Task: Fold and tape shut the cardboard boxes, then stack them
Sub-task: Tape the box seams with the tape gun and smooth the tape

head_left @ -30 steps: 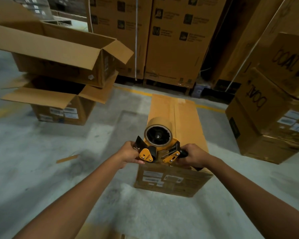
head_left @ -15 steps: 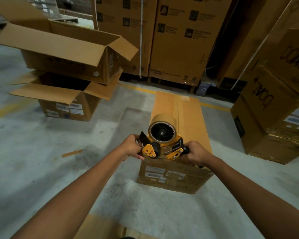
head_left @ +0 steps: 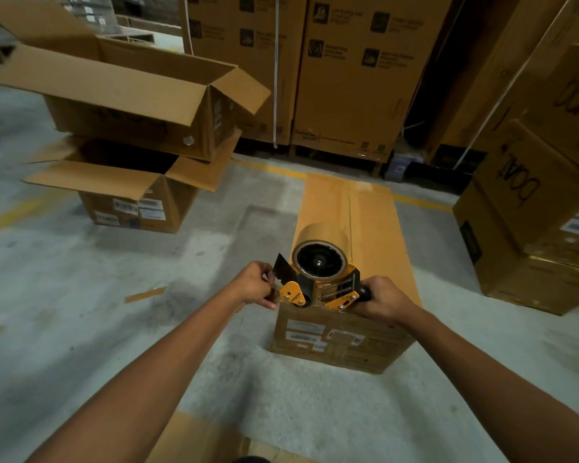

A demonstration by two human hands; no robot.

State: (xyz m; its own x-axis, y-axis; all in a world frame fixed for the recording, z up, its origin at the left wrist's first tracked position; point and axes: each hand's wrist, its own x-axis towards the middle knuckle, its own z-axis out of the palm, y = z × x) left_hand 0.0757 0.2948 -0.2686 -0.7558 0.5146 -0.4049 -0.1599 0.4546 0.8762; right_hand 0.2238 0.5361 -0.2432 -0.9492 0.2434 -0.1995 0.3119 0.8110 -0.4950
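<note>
A long closed cardboard box [head_left: 358,215] lies on the floor ahead, flaps folded, with a tape strip along its top seam. An orange tape dispenser [head_left: 318,279] carrying a brown tape roll is held above the box's near end. My right hand [head_left: 380,300] grips the dispenser's black handle. My left hand [head_left: 256,284] pinches the loose tape end at the dispenser's front, by the black blade guard. Two open boxes sit at the left, the upper box [head_left: 127,95] stacked on the lower box [head_left: 131,195], flaps spread.
Closed boxes marked in black pen [head_left: 528,235] stand at the right. Tall printed cartons [head_left: 348,78] line the back wall. A tape scrap [head_left: 146,294] lies on the concrete floor. Flat cardboard [head_left: 194,439] lies by my feet.
The view has shifted slightly. Both hands keep hold of the dispenser, which stays over the box's near end. My left hand's fingers have worked at the tape end.
</note>
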